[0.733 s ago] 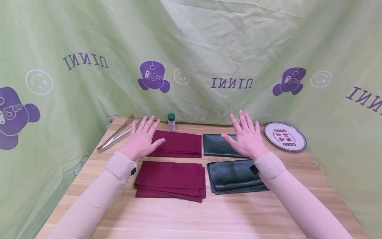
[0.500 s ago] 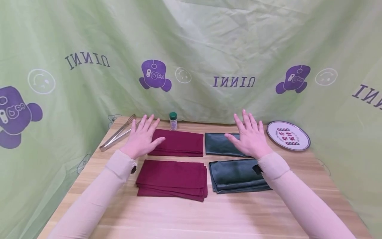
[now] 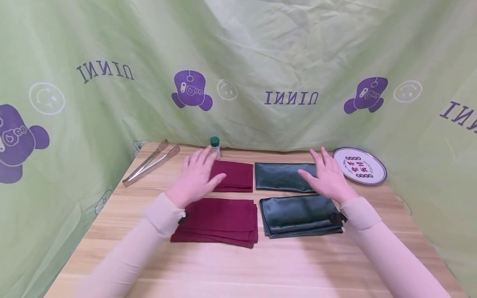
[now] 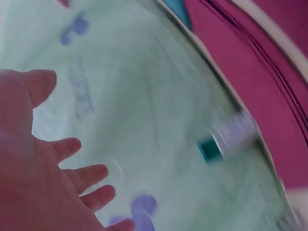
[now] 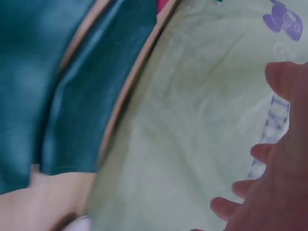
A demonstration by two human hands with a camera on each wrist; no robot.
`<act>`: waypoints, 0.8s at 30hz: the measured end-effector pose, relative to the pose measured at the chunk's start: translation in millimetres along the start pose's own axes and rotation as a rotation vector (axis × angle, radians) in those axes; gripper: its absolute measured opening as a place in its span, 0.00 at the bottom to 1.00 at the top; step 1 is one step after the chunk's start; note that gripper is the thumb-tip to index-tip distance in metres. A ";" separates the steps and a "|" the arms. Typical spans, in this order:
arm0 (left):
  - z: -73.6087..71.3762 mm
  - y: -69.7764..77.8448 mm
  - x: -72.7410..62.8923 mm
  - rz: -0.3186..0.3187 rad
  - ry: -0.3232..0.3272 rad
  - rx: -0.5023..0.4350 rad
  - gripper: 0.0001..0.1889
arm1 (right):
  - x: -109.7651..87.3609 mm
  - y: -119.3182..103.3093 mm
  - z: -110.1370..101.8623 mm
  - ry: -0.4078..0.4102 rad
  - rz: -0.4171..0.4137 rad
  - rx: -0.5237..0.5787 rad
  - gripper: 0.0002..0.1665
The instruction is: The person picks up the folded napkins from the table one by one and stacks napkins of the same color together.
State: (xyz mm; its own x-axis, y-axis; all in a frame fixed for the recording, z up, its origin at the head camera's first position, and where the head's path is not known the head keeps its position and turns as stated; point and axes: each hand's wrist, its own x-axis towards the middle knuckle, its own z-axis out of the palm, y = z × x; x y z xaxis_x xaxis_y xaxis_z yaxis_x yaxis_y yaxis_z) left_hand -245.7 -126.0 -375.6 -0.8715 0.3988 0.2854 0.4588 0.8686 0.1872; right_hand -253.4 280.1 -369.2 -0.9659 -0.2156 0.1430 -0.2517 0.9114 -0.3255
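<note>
My left hand (image 3: 195,178) hovers over the left part of the back maroon folded cloth (image 3: 236,177), fingers spread and holding nothing. Nearer to me lies the front maroon cloth (image 3: 227,215), its layers slightly fanned. My right hand (image 3: 329,178) is held above the right end of the back dark green folded cloth (image 3: 277,177), also with nothing in it. The front green cloth (image 3: 298,213) lies below that wrist. Both wrist views show spread fingers, with the green-capped bottle (image 4: 231,137) beyond the left hand and green cloth (image 5: 101,86) beside the right.
Metal tongs (image 3: 149,165) lie at the table's back left. A small bottle with a green cap (image 3: 215,141) stands behind the maroon cloths. At the back right is a white plate (image 3: 359,165) with red writing. A green curtain (image 3: 246,62) surrounds the wooden table (image 3: 238,273).
The left hand has shifted right, uncovering the tongs and covering more of the back maroon cloth. The right hand has moved slightly right, exposing more of the green cloths. The cloths stay put.
</note>
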 end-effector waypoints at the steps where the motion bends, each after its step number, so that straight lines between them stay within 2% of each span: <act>1: 2.7 9.4 0.0 0.020 -0.008 -0.003 0.40 | -4.0 5.9 2.1 -0.016 0.012 0.015 0.53; 7: 27.8 63.4 -4.1 0.146 -0.095 0.010 0.38 | -28.7 41.0 18.7 -0.101 0.054 0.079 0.50; 11: 49.4 92.5 -6.5 0.202 -0.205 -0.096 0.37 | -45.8 59.5 28.5 -0.167 0.066 0.116 0.46; 16: 69.7 113.1 -4.6 0.161 -0.383 -0.231 0.36 | -61.4 70.5 35.3 -0.240 0.081 0.169 0.46; 19: 78.0 121.6 -3.6 0.117 -0.435 -0.210 0.36 | -69.8 73.3 39.1 -0.252 0.090 0.174 0.47; 24: 89.4 135.4 -4.9 0.074 -0.468 -0.123 0.35 | -81.6 75.6 46.0 -0.249 0.109 0.175 0.48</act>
State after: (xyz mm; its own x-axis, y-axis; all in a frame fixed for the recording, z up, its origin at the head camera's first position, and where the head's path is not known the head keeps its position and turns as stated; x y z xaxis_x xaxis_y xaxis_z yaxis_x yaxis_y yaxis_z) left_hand -194.7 15.9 -435.6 -0.8071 0.5721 -0.1460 0.5148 0.8029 0.3006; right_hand -196.4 350.4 -448.5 -0.9674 -0.2186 -0.1276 -0.1314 0.8645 -0.4852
